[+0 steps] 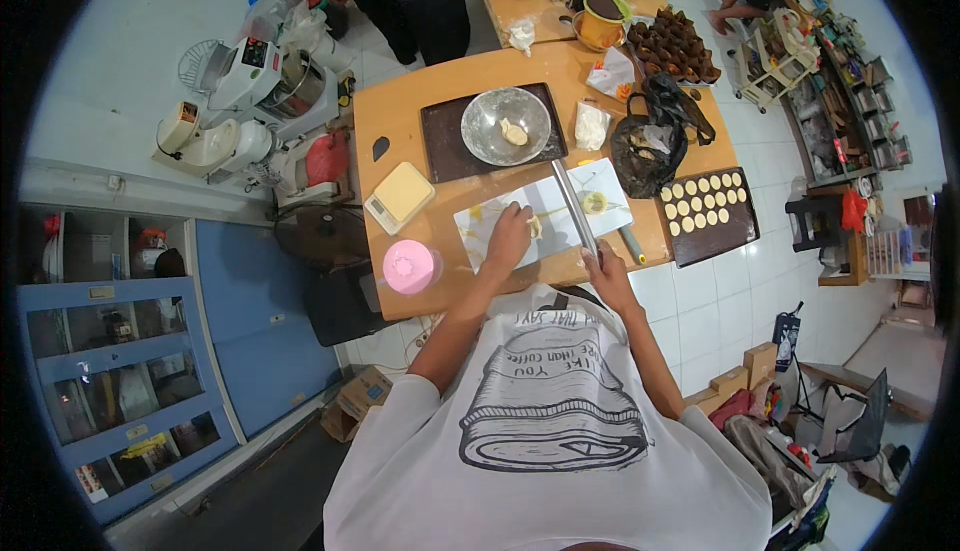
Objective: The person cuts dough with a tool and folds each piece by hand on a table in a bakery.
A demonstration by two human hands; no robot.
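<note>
My right hand [608, 279] is wrapped round the near end of a metal rolling pin [573, 203], which slants away across a white board [615, 181]. Left of the pin, my left hand [510, 237] has its fingers bent over the board, closed on a small pale piece of dough [535, 226]. A flat round of yellowish dough [594, 203] lies to the right of the pin. Beyond the board, a floury metal bowl [490, 116] with a dough lump [514, 132] in it rests on a dark baking tray [440, 141]. A tool with a green-yellow handle [632, 244] lies at the board's right edge.
Left on the table are a kitchen scale [400, 197] and a pink container [411, 267]. A black plastic bag [645, 156] is at the right. A tray with dough rounds [740, 221] juts past the table's right edge. A person in dark clothes [425, 1] stands opposite.
</note>
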